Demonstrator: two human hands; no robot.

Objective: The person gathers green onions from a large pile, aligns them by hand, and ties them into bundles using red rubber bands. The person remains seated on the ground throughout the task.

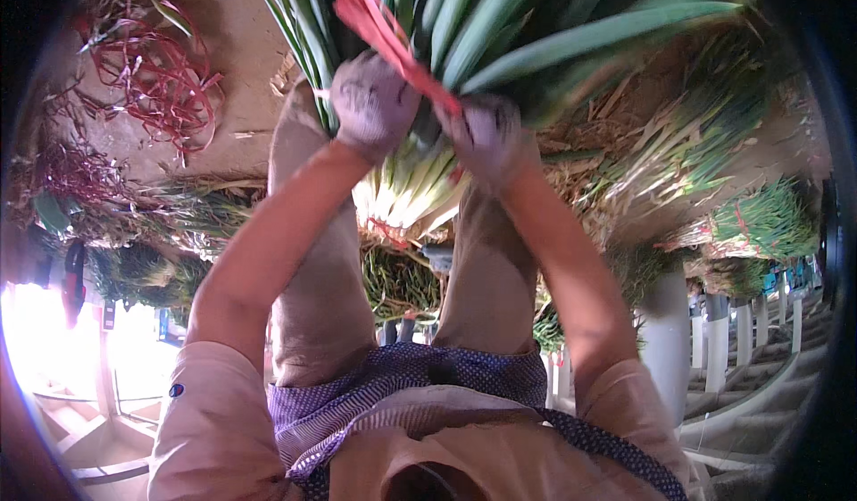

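Observation:
A large bundle of green onions (408, 189) stands between my knees. Its pale stalks are at the lower end and its broad green leaves fan out away from me. A red plastic strip (408, 59) runs slantwise across the leaves. My left hand (375, 99), in a soiled pale glove, is closed against the strip, its fingers partly hidden. On the other side, my right hand (485, 132), gloved alike and slightly blurred, pinches the strip near its lower end. Another red tie (386, 231) circles the stalks near the bottom.
Tangled red strips (157, 82) lie on the floor (248, 65) at left. Loose green onions (676, 139) and dry husks (612, 116) spread at right, beside a tied bundle (763, 223). More greens (144, 270) are heaped at left. A pale column (666, 347) stands at right.

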